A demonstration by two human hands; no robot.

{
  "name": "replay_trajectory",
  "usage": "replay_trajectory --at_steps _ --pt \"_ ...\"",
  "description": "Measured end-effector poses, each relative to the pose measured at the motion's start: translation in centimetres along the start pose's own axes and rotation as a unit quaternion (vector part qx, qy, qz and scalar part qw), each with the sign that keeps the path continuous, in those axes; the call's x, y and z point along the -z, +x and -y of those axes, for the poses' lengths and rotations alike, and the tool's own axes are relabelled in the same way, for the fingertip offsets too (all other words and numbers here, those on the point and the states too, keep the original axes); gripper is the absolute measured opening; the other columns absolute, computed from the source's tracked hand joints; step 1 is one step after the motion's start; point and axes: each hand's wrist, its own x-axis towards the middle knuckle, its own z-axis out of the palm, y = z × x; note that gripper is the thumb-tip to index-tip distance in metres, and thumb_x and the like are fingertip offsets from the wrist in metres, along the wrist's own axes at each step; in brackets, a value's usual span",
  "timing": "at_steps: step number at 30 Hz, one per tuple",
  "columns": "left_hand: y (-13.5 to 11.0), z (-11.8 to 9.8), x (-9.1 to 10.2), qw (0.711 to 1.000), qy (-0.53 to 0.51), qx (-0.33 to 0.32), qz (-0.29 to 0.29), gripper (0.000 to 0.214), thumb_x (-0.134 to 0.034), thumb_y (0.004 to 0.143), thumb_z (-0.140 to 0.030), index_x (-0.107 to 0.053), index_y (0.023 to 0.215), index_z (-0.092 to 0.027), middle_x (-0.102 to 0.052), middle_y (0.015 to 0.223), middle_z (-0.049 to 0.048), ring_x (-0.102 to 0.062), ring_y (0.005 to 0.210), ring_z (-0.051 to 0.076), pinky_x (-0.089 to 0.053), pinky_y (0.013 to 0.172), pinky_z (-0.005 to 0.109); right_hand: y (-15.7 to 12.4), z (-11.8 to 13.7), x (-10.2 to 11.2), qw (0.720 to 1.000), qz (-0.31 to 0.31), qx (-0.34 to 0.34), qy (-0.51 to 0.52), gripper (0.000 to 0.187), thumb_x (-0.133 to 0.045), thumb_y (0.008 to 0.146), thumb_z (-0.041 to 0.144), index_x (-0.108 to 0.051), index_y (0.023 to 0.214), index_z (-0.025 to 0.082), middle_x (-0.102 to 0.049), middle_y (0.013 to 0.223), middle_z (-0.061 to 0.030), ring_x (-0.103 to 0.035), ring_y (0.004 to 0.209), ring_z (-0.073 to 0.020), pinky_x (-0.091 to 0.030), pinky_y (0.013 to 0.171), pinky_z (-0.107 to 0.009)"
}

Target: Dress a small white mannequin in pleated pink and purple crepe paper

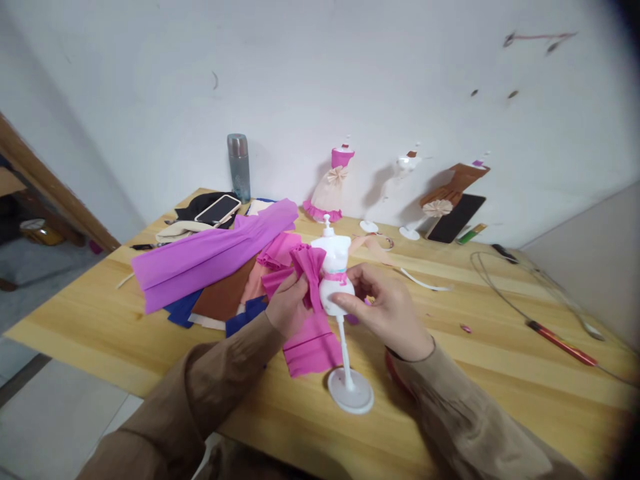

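A small white dress form (pixel 332 248) stands on a thin stem with a round base, a pink band (pixel 336 277) about its waist. My right hand (pixel 383 303) is closed on its hip from the right, thumb across the front. In my left hand (pixel 290 301), fingers wrapped, is a gathered piece of magenta crepe paper (pixel 311 267), held against the form's left side. More magenta paper (pixel 313 350) lies flat below that hand. Long purple crepe paper (pixel 215 250) stretches over brown and blue sheets to the left.
Dressed mini forms, one pink and cream (pixel 334 190) and one brown (pixel 457 183), stand by the wall with a bare form (pixel 406 167). A steel flask (pixel 239 167) and a phone (pixel 219 210) sit at the back left. A red-handled tool (pixel 563 343) with a cord lies right.
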Motion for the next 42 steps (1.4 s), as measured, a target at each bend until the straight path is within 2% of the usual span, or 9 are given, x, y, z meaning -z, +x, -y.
replay_trajectory --at_steps 3,7,11,14,18,24,30,37,42 --pt "0.1 0.2 0.3 1.0 -0.013 -0.004 0.004 0.039 -0.082 0.064 -0.034 -0.068 0.096 -0.016 -0.073 0.099 0.0079 -0.066 0.104 0.025 -0.052 0.093 0.038 0.0 0.4 0.2 0.999 0.026 0.019 -0.002 0.035 -0.069 0.078 0.054 -0.056 0.077 0.021 -0.056 0.06 0.0015 -0.045 0.052 -0.0127 -0.036 0.052 -0.027" --pt "0.5 0.2 1.0 1.0 0.016 0.003 0.001 0.03 -0.081 0.062 -0.028 -0.066 0.086 -0.017 -0.071 0.084 0.004 -0.068 0.093 0.022 -0.053 0.088 0.034 0.0 0.7 0.4 0.998 0.057 0.038 -0.003 0.036 -0.07 0.077 0.054 -0.056 0.072 0.021 -0.055 0.061 0.001 -0.045 0.053 -0.0124 -0.036 0.052 -0.026" --pt "0.5 -0.6 1.1 0.998 0.028 0.031 0.044 0.031 -0.08 0.062 -0.036 -0.066 0.08 -0.016 -0.072 0.083 0.0077 -0.069 0.093 0.026 -0.054 0.086 0.039 0.2 0.6 1.1 0.999 0.029 0.01 0.024 0.037 -0.072 0.074 0.054 -0.055 0.073 0.021 -0.053 0.061 0.0018 -0.045 0.054 -0.0128 -0.037 0.052 -0.026" --pt "0.5 -1.0 1.0 0.996 0.041 0.035 0.064 0.033 -0.081 0.06 -0.041 -0.065 0.074 -0.016 -0.071 0.079 0.0099 -0.069 0.093 0.031 -0.055 0.082 0.042 0.2 0.7 1.4 0.996 0.008 0.002 0.092 0.039 -0.073 0.072 0.056 -0.055 0.075 0.022 -0.055 0.068 -0.0001 -0.051 0.061 -0.0159 -0.043 0.058 -0.029" --pt "0.5 -0.3 1.3 0.996 0.052 0.017 0.072 0.035 -0.078 0.065 -0.043 -0.067 0.083 -0.016 -0.072 0.084 0.0102 -0.067 0.098 0.031 -0.054 0.08 0.041 -0.1 0.6 1.1 0.977 0.046 -0.027 0.208 0.047 -0.074 0.067 0.065 -0.059 0.083 0.023 -0.063 0.077 -0.0043 -0.06 0.073 -0.0219 -0.051 0.069 -0.036" --pt "0.4 0.7 1.7 0.995 0.074 -0.02 0.067 0.04 -0.078 0.07 -0.045 -0.071 0.098 -0.017 -0.07 0.08 0.005 -0.065 0.086 0.023 -0.052 0.073 0.032 -0.4 -0.4 0.0 0.943 0.083 -0.088 0.311 0.052 -0.076 0.064 0.065 -0.061 0.091 0.023 -0.068 0.088 -0.0076 -0.066 0.074 -0.0243 -0.054 0.064 -0.036" --pt "0.3 0.6 1.7 0.991 0.127 -0.014 0.044 0.057 -0.081 0.061 -0.056 -0.07 0.102 -0.017 -0.072 0.091 0.0067 -0.066 0.084 0.023 -0.055 0.069 0.031 -0.3 -0.9 -0.2 0.932 0.093 -0.09 0.339 0.059 -0.076 0.065 0.062 -0.063 0.107 0.022 -0.073 0.096 -0.0116 -0.07 0.087 -0.0297 -0.056 0.068 -0.038" --pt "0.9 0.6 1.9 0.993 0.089 -0.047 -0.056 0.034 -0.075 0.073 -0.031 -0.067 0.103 -0.017 -0.071 0.091 0.0047 -0.066 0.086 0.019 -0.055 0.076 0.032 -0.3 -1.1 -0.3 0.922 0.109 -0.1 0.359 0.056 -0.076 0.068 0.058 -0.063 0.108 0.021 -0.074 0.1 -0.0137 -0.071 0.09 -0.0309 -0.055 0.064 -0.036" --pt "0.6 0.6 1.8 0.994 0.086 -0.039 -0.049 0.037 -0.077 0.072 -0.033 -0.067 0.104 -0.017 -0.072 0.094 0.0051 -0.067 0.092 0.02 -0.055 0.081 0.032 -0.2 -0.9 -0.2 0.915 0.089 -0.114 0.378 0.055 -0.077 0.067 0.057 -0.064 0.106 0.021 -0.075 0.1 -0.0133 -0.072 0.086 -0.0306 -0.056 0.063 -0.037"
